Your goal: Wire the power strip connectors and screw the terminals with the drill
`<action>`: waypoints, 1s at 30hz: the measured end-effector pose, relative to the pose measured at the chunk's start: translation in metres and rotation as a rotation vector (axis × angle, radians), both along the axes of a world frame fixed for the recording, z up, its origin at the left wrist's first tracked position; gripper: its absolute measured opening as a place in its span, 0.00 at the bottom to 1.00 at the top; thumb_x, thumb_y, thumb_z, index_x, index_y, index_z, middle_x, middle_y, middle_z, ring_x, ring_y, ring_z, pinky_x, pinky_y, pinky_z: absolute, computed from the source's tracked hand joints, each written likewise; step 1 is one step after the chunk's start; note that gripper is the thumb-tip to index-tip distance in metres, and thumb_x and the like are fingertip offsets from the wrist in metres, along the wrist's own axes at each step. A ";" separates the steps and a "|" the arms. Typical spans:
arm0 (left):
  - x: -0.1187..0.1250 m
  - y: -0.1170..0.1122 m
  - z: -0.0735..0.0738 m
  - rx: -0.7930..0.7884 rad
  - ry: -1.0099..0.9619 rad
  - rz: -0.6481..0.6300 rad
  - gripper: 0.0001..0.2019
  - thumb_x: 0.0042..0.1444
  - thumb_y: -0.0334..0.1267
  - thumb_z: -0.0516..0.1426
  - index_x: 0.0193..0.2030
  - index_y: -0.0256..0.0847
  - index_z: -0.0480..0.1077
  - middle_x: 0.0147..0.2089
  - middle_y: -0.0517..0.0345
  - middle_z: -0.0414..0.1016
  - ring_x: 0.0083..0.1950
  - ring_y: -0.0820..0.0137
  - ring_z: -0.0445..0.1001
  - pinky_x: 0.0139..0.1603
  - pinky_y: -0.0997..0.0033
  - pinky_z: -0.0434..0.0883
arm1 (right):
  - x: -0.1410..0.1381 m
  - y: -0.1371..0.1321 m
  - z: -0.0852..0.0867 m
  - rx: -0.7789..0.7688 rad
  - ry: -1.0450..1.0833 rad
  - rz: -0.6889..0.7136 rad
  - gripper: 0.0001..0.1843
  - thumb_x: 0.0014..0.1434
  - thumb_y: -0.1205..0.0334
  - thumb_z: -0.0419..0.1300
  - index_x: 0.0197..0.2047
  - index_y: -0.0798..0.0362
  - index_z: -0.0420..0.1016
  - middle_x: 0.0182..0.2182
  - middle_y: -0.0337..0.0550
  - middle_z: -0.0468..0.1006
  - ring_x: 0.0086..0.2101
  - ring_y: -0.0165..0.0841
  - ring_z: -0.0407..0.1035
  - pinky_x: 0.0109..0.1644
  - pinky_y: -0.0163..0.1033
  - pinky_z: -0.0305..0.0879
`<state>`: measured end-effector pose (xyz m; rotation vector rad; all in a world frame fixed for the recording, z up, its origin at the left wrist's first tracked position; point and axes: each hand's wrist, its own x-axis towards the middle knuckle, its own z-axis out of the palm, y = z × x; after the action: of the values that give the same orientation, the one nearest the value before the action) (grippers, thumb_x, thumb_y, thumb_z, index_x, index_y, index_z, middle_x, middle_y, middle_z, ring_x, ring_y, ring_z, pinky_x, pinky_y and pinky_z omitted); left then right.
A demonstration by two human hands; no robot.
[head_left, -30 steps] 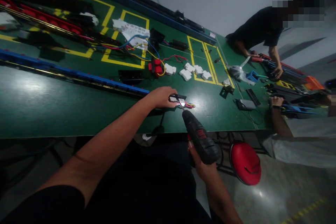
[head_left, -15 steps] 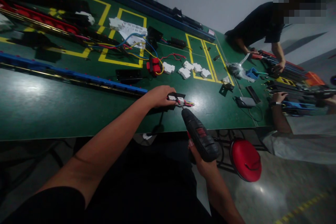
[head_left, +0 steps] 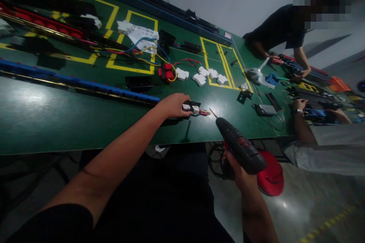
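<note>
left hand [head_left: 174,105]: fingers curled, pinching the small wired part [head_left: 194,109], which lies on the green table [head_left: 57,121] near its front edge | right hand [head_left: 237,167]: fist closed round the cordless screwdriver [head_left: 242,151], bit aimed at the part, just beside it, apart

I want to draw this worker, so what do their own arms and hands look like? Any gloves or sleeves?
Both hands are bare, no gloves: the left hand and the right hand. The left forearm and right forearm are bare too, and no watch shows on either wrist. A short black fabric sleeve covers the upper left arm. The right arm's sleeve is out of view.
</note>
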<state>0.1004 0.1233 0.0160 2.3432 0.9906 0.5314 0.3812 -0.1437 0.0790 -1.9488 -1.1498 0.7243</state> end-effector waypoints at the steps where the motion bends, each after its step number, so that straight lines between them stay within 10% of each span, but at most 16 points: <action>1: 0.000 -0.001 0.001 0.001 0.007 0.007 0.22 0.58 0.56 0.65 0.52 0.44 0.75 0.50 0.47 0.81 0.51 0.55 0.77 0.50 0.58 0.71 | 0.004 0.003 0.001 -0.006 0.006 -0.011 0.25 0.56 0.37 0.71 0.43 0.51 0.84 0.35 0.49 0.84 0.35 0.43 0.80 0.44 0.51 0.80; 15: 0.000 0.001 0.002 0.012 -0.001 -0.014 0.22 0.57 0.55 0.65 0.51 0.44 0.75 0.49 0.46 0.80 0.51 0.54 0.77 0.50 0.58 0.71 | 0.009 0.026 -0.010 -0.072 -0.122 -0.046 0.31 0.54 0.40 0.71 0.48 0.59 0.85 0.35 0.51 0.86 0.38 0.46 0.81 0.45 0.47 0.76; 22: -0.001 0.001 0.000 -0.010 -0.021 -0.031 0.22 0.59 0.55 0.64 0.53 0.43 0.76 0.51 0.46 0.81 0.52 0.55 0.77 0.51 0.57 0.72 | 0.027 0.037 -0.024 -0.175 -0.651 0.237 0.32 0.55 0.60 0.66 0.64 0.48 0.78 0.56 0.50 0.83 0.51 0.49 0.78 0.51 0.48 0.73; 30: -0.001 0.006 0.000 -0.030 0.000 -0.066 0.22 0.61 0.55 0.62 0.54 0.43 0.77 0.52 0.46 0.81 0.52 0.55 0.78 0.53 0.58 0.72 | 0.046 0.080 -0.007 -0.294 -0.987 0.460 0.37 0.59 0.67 0.63 0.72 0.45 0.72 0.55 0.51 0.78 0.45 0.42 0.76 0.48 0.43 0.67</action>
<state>0.0991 0.1296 0.0158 2.3401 0.9122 0.4875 0.4277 -0.0640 0.0721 -2.3865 -2.2271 0.0882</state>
